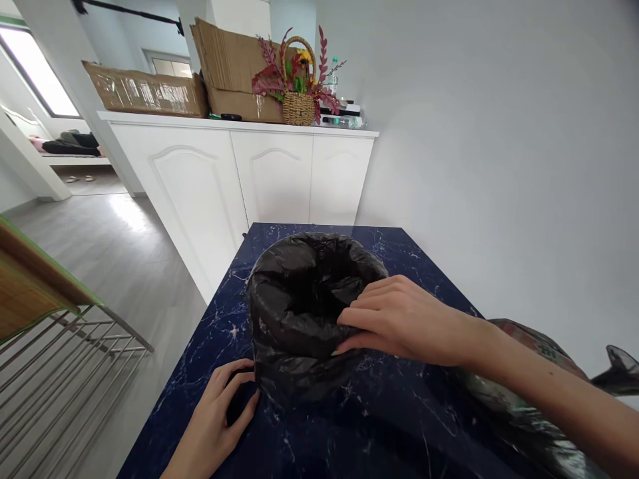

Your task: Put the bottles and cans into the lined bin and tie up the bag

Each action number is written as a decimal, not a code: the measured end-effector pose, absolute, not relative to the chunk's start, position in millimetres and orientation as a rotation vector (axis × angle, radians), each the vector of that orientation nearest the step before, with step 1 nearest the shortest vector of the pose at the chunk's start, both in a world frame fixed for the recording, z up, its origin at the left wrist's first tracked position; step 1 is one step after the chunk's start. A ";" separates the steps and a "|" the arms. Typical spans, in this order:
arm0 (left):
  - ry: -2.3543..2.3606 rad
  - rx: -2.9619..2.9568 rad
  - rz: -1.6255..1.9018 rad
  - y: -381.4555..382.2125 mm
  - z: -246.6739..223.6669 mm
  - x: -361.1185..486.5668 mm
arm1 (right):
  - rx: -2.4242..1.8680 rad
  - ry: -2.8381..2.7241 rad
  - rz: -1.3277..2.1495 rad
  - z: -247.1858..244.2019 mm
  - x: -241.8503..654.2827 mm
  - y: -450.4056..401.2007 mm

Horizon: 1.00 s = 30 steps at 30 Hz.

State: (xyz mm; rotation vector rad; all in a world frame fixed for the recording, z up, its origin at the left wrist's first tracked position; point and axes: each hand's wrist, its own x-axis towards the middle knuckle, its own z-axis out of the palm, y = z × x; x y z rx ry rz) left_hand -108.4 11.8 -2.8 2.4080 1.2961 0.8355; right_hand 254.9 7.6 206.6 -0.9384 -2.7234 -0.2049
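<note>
- A crinkled black plastic bag [294, 339], opened out into a round shape with a deep, dark mouth, stands upright on a glossy dark-blue tabletop with white marble veining [224, 339].
- The person's right hand [394, 319] reaches across from the right, its thumb outside the bag's near-right rim and its fingers over the inner edge, pinching the folded plastic between them.
- The person's left hand [219, 412] rests low at the bag's left side, fingers curved and spread from the thumb, the tips at the black plastic without gripping it.
- Beside the right forearm, at the table's right edge, lies a shiny, partly see-through plastic bag with mixed contents [504, 392]; what they are cannot be told.
- Beyond the table stands a long white panelled cabinet [272, 169], bearing a brown cardboard box wrapped in clear tape [150, 93] and a woven wicker basket [298, 110] of red and yellow flowers.
</note>
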 end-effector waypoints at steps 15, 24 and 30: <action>1.318 2.486 0.852 17.0 -3.8 -111.1 | -1.708 -2.450 -0.224 201.3 434.3 30.0; 1.338 2.502 0.842 18.2 -2.3 -111.3 | -1.666 -2.131 -0.567 172.8 453.2 -15.8; 1.301 2.387 0.900 19.6 4.3 -109.9 | -1.466 -2.107 -0.214 107.0 372.0 -101.5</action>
